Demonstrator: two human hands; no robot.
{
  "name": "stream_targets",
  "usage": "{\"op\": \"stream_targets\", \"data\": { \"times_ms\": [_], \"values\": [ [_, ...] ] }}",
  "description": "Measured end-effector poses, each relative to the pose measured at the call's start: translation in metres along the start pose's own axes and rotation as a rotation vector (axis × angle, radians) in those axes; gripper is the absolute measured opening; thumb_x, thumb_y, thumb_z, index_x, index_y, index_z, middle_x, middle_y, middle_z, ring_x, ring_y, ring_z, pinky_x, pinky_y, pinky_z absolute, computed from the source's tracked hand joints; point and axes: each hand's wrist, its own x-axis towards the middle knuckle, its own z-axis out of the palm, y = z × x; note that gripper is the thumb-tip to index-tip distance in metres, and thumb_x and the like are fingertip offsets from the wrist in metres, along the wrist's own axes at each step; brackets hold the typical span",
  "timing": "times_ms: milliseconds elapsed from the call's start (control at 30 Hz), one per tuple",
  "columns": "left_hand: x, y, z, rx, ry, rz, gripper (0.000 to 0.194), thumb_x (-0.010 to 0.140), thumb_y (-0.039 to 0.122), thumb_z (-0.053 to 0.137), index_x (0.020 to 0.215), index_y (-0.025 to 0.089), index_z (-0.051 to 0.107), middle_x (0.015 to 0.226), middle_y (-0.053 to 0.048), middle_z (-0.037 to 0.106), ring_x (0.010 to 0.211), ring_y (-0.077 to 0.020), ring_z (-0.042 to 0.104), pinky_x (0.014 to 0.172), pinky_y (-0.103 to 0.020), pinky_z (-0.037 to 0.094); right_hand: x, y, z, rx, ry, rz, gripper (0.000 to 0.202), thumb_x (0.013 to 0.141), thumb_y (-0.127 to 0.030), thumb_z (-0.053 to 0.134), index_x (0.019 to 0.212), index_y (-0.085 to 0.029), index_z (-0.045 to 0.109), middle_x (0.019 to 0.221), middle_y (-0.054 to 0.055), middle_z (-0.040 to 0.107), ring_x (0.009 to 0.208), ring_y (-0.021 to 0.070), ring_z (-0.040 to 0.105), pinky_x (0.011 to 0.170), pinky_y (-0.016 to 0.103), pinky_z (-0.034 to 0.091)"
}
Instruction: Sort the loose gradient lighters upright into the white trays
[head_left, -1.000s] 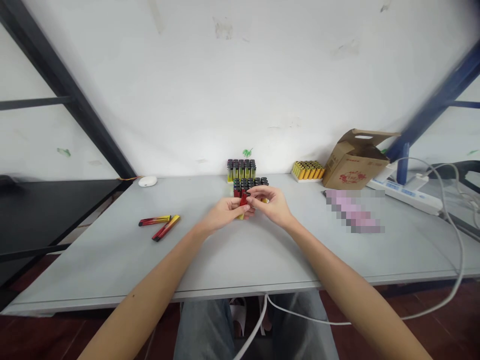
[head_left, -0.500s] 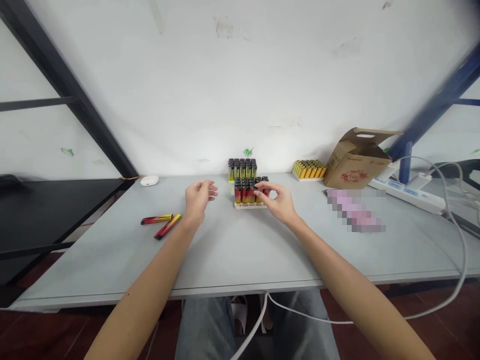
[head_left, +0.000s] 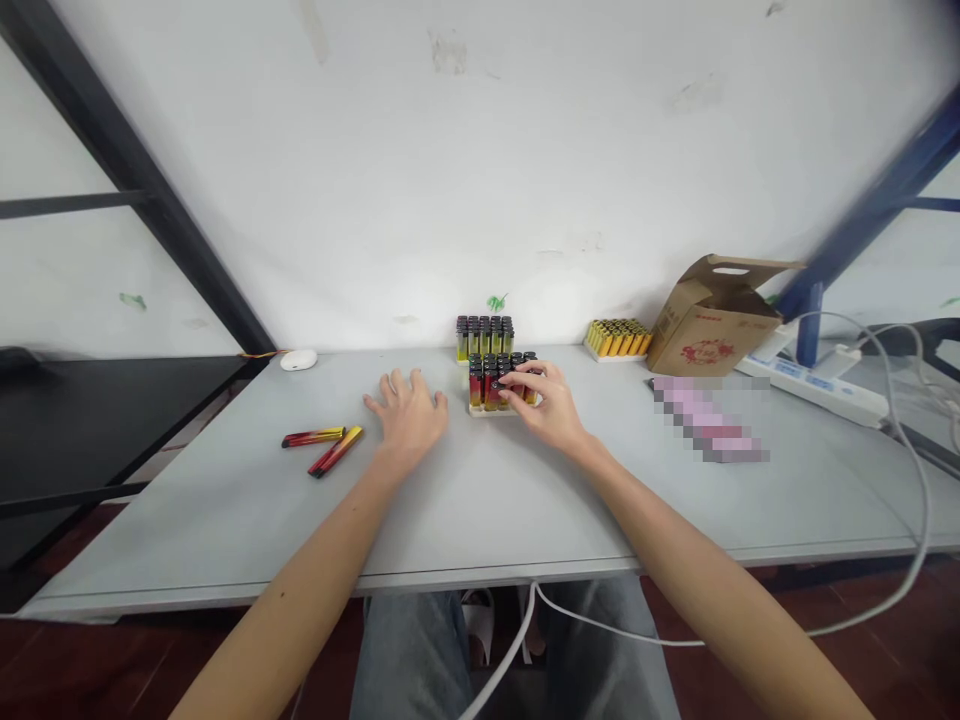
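Observation:
My right hand (head_left: 551,405) pinches the black top of a shiny red-and-gold tube (head_left: 494,396) with thumb and fingertips, at the front row of a pale holder (head_left: 480,411). Several like tubes stand upright in that holder, and my fingers hide those at its right. Palm down over the grey table, my left hand (head_left: 409,415) has its fingers spread and holds nothing. To its left lie two loose tubes, a red-and-yellow tube (head_left: 313,437) and another red-and-gold tube (head_left: 335,453), their ends nearly touching.
Behind the holder stands a second group of yellow-green tubes (head_left: 485,340) with dark tops. Yellow tubes (head_left: 619,338) fill a white tray beside an open cardboard box (head_left: 709,325). A power strip (head_left: 817,385), a blurred-out pink item (head_left: 705,420) and a white case (head_left: 298,360) are on the table.
My left hand has turned palm down and lowered towards me, its fingers spreading. My right hand has shifted slightly left along the front of the holder.

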Motion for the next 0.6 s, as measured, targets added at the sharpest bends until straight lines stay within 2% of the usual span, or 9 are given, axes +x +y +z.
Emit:
{"op": "stream_targets", "data": {
  "times_ms": [133,233,300,400,533,600],
  "values": [
    [0.005,-0.006,-0.002,0.081,-0.078,-0.014,0.054,0.091,0.038,0.036,0.136,0.009,0.044,0.148,-0.028,0.032,0.142,-0.0455,0.019,0.104,-0.072,0.019,0.001,0.003,0.000,-0.047,0.007,-0.054,0.014,0.088,-0.026,0.062,0.097,-0.026,0.072,0.091,0.005,0.069,0.103,0.0241,0.056,0.093,0.044,0.045],
    [0.008,-0.012,-0.009,0.117,-0.124,-0.043,0.057,0.091,0.043,0.035,0.133,0.006,0.046,0.151,-0.032,0.025,0.143,-0.0488,0.011,0.103,-0.073,0.017,0.003,0.004,-0.001,-0.137,0.036,-0.088,0.017,0.089,-0.028,0.060,0.099,-0.026,0.073,0.100,0.007,0.064,0.101,0.0240,0.055,0.092,0.044,0.046],
    [0.007,-0.020,-0.014,0.145,-0.121,-0.044,0.062,0.090,0.046,0.037,0.138,0.006,0.042,0.152,-0.033,0.020,0.144,-0.0486,0.007,0.102,-0.074,0.015,0.004,0.005,-0.001,-0.187,0.035,-0.103,0.019,0.088,-0.028,0.059,0.102,-0.026,0.073,0.106,0.009,0.061,0.104,0.0247,0.054,0.093,0.045,0.046],
    [0.000,-0.044,-0.018,0.199,-0.127,-0.046,0.071,0.089,0.051,0.039,0.145,0.008,0.034,0.152,-0.034,0.021,0.144,-0.0485,0.008,0.101,-0.074,0.015,0.004,0.006,-0.002,-0.213,0.007,-0.129,0.023,0.088,-0.027,0.059,0.107,-0.027,0.072,0.114,0.009,0.059,0.111,0.0257,0.052,0.095,0.045,0.045],
    [-0.017,-0.082,-0.017,0.276,-0.136,-0.089,0.068,0.089,0.054,0.035,0.142,0.010,0.041,0.148,-0.032,0.029,0.141,-0.0508,0.016,0.099,-0.075,0.017,0.004,0.002,-0.003,-0.190,-0.021,-0.156,0.023,0.089,-0.028,0.059,0.108,-0.027,0.071,0.119,0.008,0.060,0.117,0.0261,0.050,0.098,0.045,0.044],
    [-0.024,-0.093,-0.014,0.270,-0.177,-0.098,0.067,0.090,0.055,0.032,0.139,0.012,0.044,0.146,-0.030,0.034,0.138,-0.0516,0.021,0.098,-0.074,0.021,0.004,0.000,-0.002,-0.166,-0.015,-0.156,0.019,0.089,-0.030,0.060,0.104,-0.027,0.072,0.118,0.008,0.061,0.117,0.0260,0.051,0.098,0.045,0.045]
  ]
}}
